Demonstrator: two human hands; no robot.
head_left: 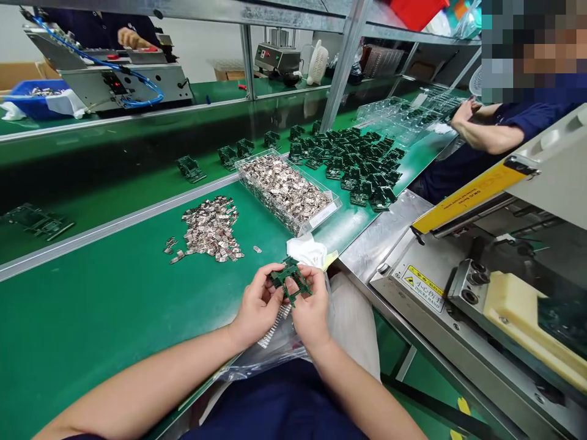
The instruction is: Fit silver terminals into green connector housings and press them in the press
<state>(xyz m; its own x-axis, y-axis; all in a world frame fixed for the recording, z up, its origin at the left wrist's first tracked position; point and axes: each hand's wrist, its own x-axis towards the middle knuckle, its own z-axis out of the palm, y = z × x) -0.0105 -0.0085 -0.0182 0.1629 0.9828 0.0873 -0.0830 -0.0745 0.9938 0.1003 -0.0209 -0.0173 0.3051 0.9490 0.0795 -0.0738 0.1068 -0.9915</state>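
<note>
Both my hands hold one dark green plastic frame part above the table's near edge. My left hand grips its left side between thumb and fingers. On the right side, my right hand is closed round it, the thumb pressed against its middle. Just below the part, a strip of small metal pieces lies on clear plastic film. Beyond my hands, a loose pile of small metal pieces and one stray piece rest on the green table. A white cloth lies right behind the part.
A clear box full of metal pieces stands beside many green frame parts. More sit on the conveyor belt. At right is a machine with a warning label. A co-worker's hands are by clear trays.
</note>
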